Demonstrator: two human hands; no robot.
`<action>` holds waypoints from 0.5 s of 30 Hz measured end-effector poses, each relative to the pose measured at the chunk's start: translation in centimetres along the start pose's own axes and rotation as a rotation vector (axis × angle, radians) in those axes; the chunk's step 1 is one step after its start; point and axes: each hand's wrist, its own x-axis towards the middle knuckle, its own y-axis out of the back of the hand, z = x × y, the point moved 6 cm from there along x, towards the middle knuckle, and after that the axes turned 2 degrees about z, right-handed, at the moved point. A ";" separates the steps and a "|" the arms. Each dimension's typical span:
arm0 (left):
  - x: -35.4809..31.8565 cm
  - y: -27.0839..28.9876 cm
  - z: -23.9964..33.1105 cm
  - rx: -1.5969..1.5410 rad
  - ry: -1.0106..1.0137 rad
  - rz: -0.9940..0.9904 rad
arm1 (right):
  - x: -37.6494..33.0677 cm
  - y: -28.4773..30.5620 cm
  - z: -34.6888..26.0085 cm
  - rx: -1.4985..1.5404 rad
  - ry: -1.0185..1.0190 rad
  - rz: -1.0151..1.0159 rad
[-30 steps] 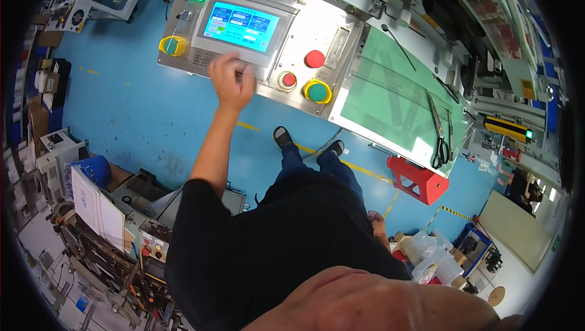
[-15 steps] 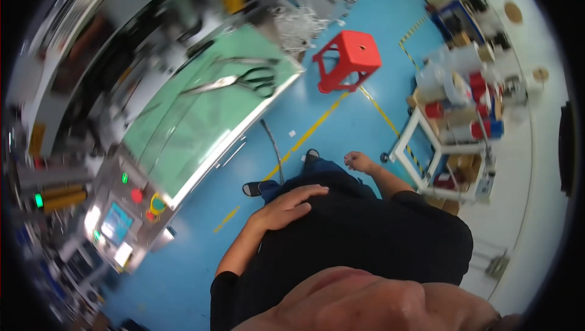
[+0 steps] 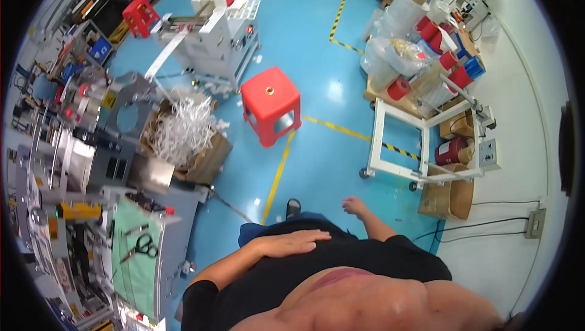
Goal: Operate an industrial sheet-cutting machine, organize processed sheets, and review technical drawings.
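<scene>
My left hand (image 3: 295, 242) lies flat against the front of my black shirt (image 3: 292, 273), fingers stretched out and nothing held. My right hand (image 3: 353, 205) hangs away from my body over the blue floor, its fingers loosely bent and apart, with no object visible in it. Ahead of both hands stands a red plastic stool (image 3: 272, 96) with a hole in its seat. On the left, black-handled scissors (image 3: 144, 247) rest on a green work surface (image 3: 133, 279), out of reach of either hand.
A box of white paper strips (image 3: 189, 133) stands beside machinery, with a grey machine (image 3: 210, 41) beyond. A white wheeled frame (image 3: 399, 169) is on the right, before stacked film rolls (image 3: 408, 11) and a cardboard box (image 3: 448, 194). A cable (image 3: 234, 207) crosses the floor.
My view has swung right, so the green surface and scissors now sit farther lower left. The stool appears nearer the middle. My left hand stays on my shirt; my right remains off to the side.
</scene>
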 end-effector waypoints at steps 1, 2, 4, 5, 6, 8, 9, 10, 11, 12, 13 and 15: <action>1.8 1.4 0.6 0.017 0.001 -0.007 | 1.2 0.8 -1.4 -0.004 0.016 -0.022; 3.6 2.7 1.0 0.034 0.016 -0.049 | 2.8 1.8 -3.3 0.005 0.029 -0.017; 6.5 5.5 1.4 0.052 0.039 -0.103 | 5.4 2.9 -6.5 0.119 0.104 -0.001; 8.1 7.0 1.4 0.061 0.031 -0.151 | 6.7 3.3 -8.0 0.128 0.106 0.003; 9.4 8.5 1.4 0.065 0.022 -0.191 | 7.3 3.7 -10.6 0.145 0.139 0.029; 12.2 12.2 2.3 0.085 0.028 -0.222 | 9.1 5.1 -14.4 0.170 0.175 0.070; 13.6 14.3 2.9 0.102 0.030 -0.245 | 10.2 5.6 -15.8 0.112 0.209 0.078; 15.1 16.5 3.4 0.107 0.025 -0.252 | 11.2 6.2 -17.2 0.053 0.242 0.087; 16.7 18.6 3.7 0.125 0.017 -0.285 | 11.9 7.2 -18.1 0.052 0.242 0.098; 18.0 20.6 3.9 0.136 0.009 -0.306 | 12.2 8.2 -19.0 0.015 0.222 0.118; 19.5 22.8 4.4 0.176 -0.009 -0.295 | 12.9 9.9 -19.8 -0.021 0.205 0.147; 22.5 26.7 5.9 0.211 -0.064 -0.315 | 14.5 13.1 -19.7 -0.015 0.147 0.146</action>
